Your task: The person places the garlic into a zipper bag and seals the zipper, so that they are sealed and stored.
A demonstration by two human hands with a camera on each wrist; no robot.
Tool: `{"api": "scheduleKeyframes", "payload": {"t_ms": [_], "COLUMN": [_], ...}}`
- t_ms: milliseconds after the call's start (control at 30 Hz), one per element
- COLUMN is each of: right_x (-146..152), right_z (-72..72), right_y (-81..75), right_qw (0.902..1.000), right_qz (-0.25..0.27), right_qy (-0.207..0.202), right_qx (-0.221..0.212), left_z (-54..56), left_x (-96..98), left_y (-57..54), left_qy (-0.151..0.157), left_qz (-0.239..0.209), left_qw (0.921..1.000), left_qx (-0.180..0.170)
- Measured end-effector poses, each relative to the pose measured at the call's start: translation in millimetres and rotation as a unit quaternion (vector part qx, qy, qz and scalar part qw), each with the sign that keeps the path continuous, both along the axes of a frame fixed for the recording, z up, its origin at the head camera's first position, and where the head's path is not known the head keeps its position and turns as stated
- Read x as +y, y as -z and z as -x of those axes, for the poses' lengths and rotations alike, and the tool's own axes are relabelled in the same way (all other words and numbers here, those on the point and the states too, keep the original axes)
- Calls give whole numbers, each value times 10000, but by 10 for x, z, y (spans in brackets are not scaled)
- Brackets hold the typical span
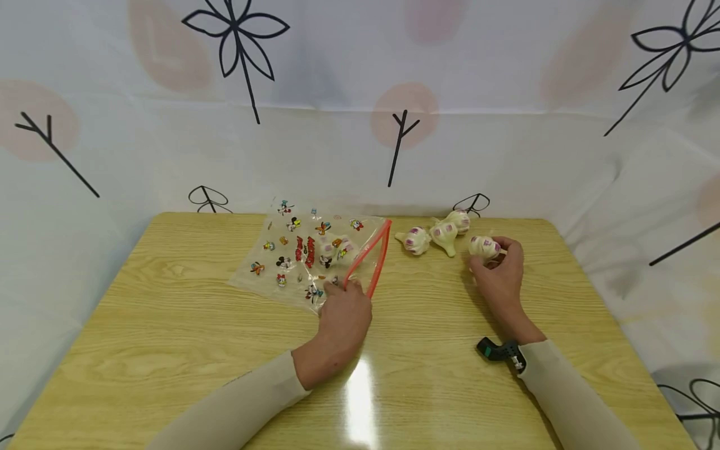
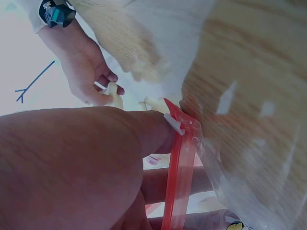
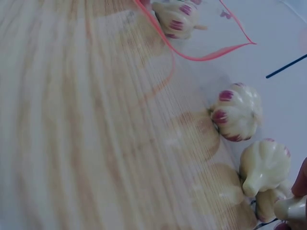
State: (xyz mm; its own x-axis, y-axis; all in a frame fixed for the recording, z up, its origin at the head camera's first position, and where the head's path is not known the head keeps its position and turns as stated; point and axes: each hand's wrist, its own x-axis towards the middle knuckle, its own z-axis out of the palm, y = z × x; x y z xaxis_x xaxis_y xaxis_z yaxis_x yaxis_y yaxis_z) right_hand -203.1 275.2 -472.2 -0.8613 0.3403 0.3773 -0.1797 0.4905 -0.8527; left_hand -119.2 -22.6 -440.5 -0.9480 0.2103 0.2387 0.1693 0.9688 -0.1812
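A clear zip bag (image 1: 287,250) with cartoon figures and a red zip edge (image 2: 176,177) lies on the table, its mouth parted toward the right. My left hand (image 1: 345,315) pinches the near end of that mouth, thumb on the red strip. One garlic bulb (image 3: 176,20) shows inside the bag, just behind the opening. At the right, my right hand (image 1: 502,275) holds another garlic bulb (image 1: 484,247) between thumb and fingers. Just left of it sit three more: a purple-streaked bulb (image 1: 416,240), a paler bulb (image 1: 444,235) and a rear bulb (image 1: 459,220).
The wooden table (image 1: 427,375) ends at a patterned cloth backdrop (image 1: 315,150) behind the bag and bulbs. A dark band (image 1: 500,351) is worn on the right wrist. Light glares off the table front.
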Motion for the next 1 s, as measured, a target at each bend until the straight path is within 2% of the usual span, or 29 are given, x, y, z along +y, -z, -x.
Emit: {"api": "scheduleKeyframes", "payload": {"t_ms": [167, 433, 667, 867, 1000], "right_x": [-48, -213, -279, -370, -420], "right_z": [-17, -157, -190, -215, -230], "right_y": [-26, -272, -282, -288, -281], "right_qw": [9997, 9956, 9909, 9853, 9823], "right_qz": [50, 268, 306, -9, -61], "right_qy": [-137, -640, -970, -1307, -1463], "right_qx": [210, 637, 880, 1101, 1165], "left_z": [1, 4, 3, -3, -7], "left_x": [-14, -21, -7, -2, 0], "left_y": [7, -4, 10, 22, 16], "left_qy": [5, 158, 82, -26, -12], "left_qz": [28, 288, 395, 60, -13], "left_qw": [10000, 9995, 9991, 9999, 9998], "left_qx": [63, 16, 91, 155, 208]}}
